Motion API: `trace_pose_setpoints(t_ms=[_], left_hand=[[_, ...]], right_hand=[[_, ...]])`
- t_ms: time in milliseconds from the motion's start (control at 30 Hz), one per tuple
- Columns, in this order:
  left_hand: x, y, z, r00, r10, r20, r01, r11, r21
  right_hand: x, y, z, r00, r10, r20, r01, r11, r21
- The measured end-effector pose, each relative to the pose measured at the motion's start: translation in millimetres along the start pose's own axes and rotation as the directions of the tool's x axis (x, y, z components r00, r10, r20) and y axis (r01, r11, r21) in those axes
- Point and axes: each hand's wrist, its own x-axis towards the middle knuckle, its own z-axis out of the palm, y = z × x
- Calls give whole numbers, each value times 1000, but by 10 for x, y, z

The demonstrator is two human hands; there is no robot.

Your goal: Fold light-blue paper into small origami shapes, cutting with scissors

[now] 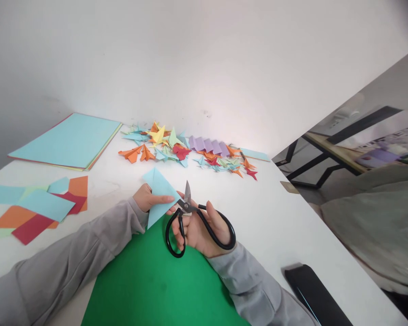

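Observation:
A folded piece of light blue paper (161,188) is pinched in my left hand (148,198), thumb lying across its front. My right hand (207,233) has its fingers through the black handles of a pair of scissors (187,206). The blades are spread apart, and the paper's right corner lies at the lower blade, near the pivot. Whether the blade touches the paper I cannot tell. Both hands are held above a green sheet (156,276) on the white table (258,217).
Cut paper pieces (42,213) lie at the left, before a stack of large coloured sheets (68,138). Folded paper shapes (163,140) and a purple pleated strip (209,146) line the wall. At the right are a black object (313,290) and a person's grey-green clothing (377,217).

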Motion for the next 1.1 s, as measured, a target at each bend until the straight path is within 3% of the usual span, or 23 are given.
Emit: trace_pose_setpoints(t_ms=[567,833,967,1100], left_hand=[[-13,7,-35,998,30,52,-31,999,22],[-28,46,-35,1000,1,-9,-1,999,45],[-28,57,-65,996,5,-92,-1,999,40],[-45,55,-64,1000,19,-8,-19,999,44]], right_hand=[[22,17,-26,991,-45,127,15,974,226],[10,-7,-11,995,-39,91,20,980,199],[-5,-32,-17,996,-28,87,12,984,176],[-22,-39,-34,995,-10,96,-4,990,140]])
